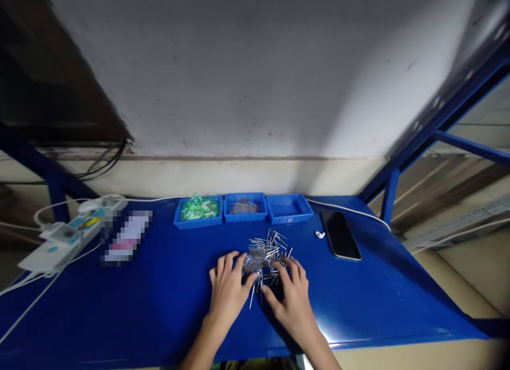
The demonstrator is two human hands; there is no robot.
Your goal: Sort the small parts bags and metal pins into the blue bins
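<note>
A loose pile of thin silvery metal pins lies on the blue tabletop, pointing in many directions. Among them, on the left side of the pile, is some clear plastic; its exact shape is hard to make out. My left hand is at the pile's left edge, fingers curved and apart, with thumb and fingertips against or close to the clear plastic. At the right edge, my right hand has its fingers spread over the pins, fingertips among them. No firm grip shows in either hand.
Behind the pile stand a blue bin of green packets, a bin with small brownish-clear items, and a third blue bin. A white earbud and a phone lie right. A power strip with cables is left.
</note>
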